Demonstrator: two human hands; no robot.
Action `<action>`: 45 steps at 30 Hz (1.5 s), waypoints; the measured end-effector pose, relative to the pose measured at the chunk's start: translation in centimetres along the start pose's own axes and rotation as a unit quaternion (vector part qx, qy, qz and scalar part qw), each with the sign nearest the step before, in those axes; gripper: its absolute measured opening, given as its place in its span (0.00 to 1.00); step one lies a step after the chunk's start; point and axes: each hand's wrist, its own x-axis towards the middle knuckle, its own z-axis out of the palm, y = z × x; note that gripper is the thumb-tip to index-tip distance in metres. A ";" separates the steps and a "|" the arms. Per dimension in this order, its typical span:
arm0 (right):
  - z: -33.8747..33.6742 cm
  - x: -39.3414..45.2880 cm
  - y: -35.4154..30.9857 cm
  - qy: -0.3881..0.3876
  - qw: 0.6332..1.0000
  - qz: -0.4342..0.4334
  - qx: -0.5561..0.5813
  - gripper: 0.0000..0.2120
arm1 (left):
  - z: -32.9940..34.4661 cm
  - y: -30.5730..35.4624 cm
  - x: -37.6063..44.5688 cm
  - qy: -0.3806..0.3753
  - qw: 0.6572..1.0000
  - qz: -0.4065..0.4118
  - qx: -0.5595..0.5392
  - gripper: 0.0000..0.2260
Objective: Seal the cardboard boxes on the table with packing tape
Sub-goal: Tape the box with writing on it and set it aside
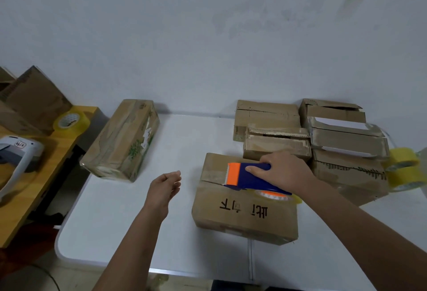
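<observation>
Head view, and the right hand (280, 170) is down on the blue and orange tape dispenser (250, 178), fingers curled over its body, pressing it onto the top of the nearest cardboard box (245, 207). The orange blade end sits right at the box's centre seam, pointing left, with the tape roll (276, 194) tucked under the wrist.

Left hand (165, 189) hangs in the air just left of that box, fingers loosely curled, holding nothing and touching nothing. That's the worry: nobody is bracing the box. If the dispenser gets dragged along the seam, the box could slide on the smooth white table (138, 233), and the tape would likely go down crooked or wrinkled. The flaps don't look pinned flat either, so a gap under the tape seems possible. Mind the serrated blade too, with that free hand so near.

More boxes wait: a stack of unsealed boxes (323, 133) sits just behind and to the right, some flaps raised, and a long box wrapped in tape (122, 140) lies well apart to the left. A spare tape roll (404, 170) rests at the right edge, another yellow roll (71, 122) on the wooden side table (34, 182).

Writing: large dark Chinese characters are printed on the near box, upside down from here; I can't read them with confidence. Green printing on the long box is too blurred.
</observation>
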 end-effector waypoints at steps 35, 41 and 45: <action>0.1 1.0 0.4 -0.004 0.999 0.017 0.026 0.25 | 4.1 -2.6 -3.2 -0.208 0.839 0.232 0.446 0.26; 0.0 1.2 0.5 -0.007 0.999 0.017 0.038 0.25 | 4.0 -4.4 -2.0 -0.170 0.672 0.342 0.635 0.42; -0.1 1.2 -0.1 -0.007 1.000 0.010 -0.015 0.27 | 4.6 -4.9 -1.6 -0.163 0.665 0.347 0.641 0.42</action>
